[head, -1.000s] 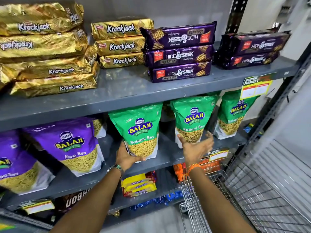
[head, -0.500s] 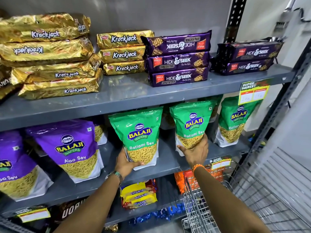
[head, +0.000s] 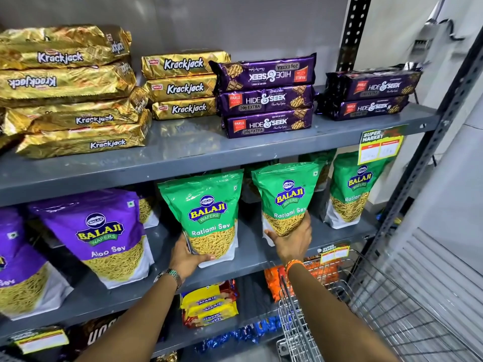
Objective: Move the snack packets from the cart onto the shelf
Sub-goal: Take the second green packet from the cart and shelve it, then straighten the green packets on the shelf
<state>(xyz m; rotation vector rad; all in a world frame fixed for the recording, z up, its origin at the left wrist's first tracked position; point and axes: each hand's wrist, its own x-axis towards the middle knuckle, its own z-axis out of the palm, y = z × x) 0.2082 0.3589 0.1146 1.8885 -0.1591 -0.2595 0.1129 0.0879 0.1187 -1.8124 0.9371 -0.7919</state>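
In the head view, two glossy green stand-up plastic pouches of Ratlami Sev stand upright on the middle grey metal shelf (head: pixel 251 259), close to its front edge. The left hand (head: pixel 187 257) cups the lower left corner of the left green pouch (head: pixel 206 215), fingers curled under its white base, thumb against the side. The right hand (head: pixel 291 240) is spread fairly wide around the bottom of the right green pouch (head: pixel 286 197), palm across the clear window, fingers wrapping its right edge. Both hands touch their pouches; whether either bears weight or only steadies, I cannot tell. The wire shopping cart (head: pixel 379 309) sits at the lower right, below the shelf's right end; no packets are visible in the part shown. These pouches look light and soft, with slippery film and crushable contents, so a gentle hold low on the gusseted base, where the bag is fullest, should serve best.
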